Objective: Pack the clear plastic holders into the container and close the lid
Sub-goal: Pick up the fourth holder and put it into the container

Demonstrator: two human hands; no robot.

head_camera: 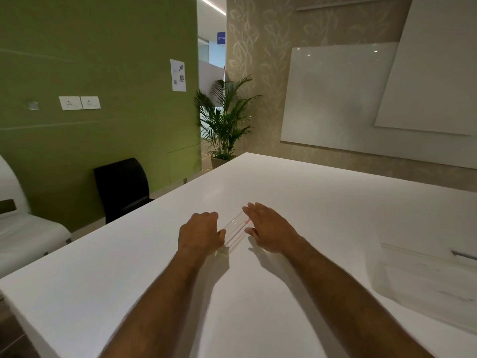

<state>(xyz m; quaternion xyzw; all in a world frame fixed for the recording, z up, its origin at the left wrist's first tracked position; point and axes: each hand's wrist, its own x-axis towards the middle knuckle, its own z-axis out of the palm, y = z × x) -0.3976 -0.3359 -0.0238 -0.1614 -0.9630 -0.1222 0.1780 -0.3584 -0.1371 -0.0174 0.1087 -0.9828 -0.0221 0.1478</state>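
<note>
I see a smooth, matte white table (284, 202) filling the lower view, and both bare forearms reach out over it toward twelve o'clock. Between the hands lies a stack of clear plastic holders (235, 232), long, flat and glassy, with thin red lines along the edges and a small red label near the far end; how many there are I cannot tell. The stack rests on the table and runs from about seven o'clock to one o'clock.

My left hand (200, 232) sits at the stack's nine o'clock side, knuckles up, fingers curled down, thumb touching the clear edge. Whether it truly grips the plastic I cannot tell. My right hand (268, 229) is at the three o'clock side, palm down, fingers straight and together, thumb near the stack's edge; it looks flat and unclenched, holding nothing that I can make out.

At four o'clock, well apart from the hands, stands the container (423, 277), a translucent, rectangular plastic box, blurred, with a grey handle-like part at its far right.

Beyond the table's ten o'clock edge are a black chair (122, 187), a textured green wall (103, 60) and a potted palm (224, 120).
</note>
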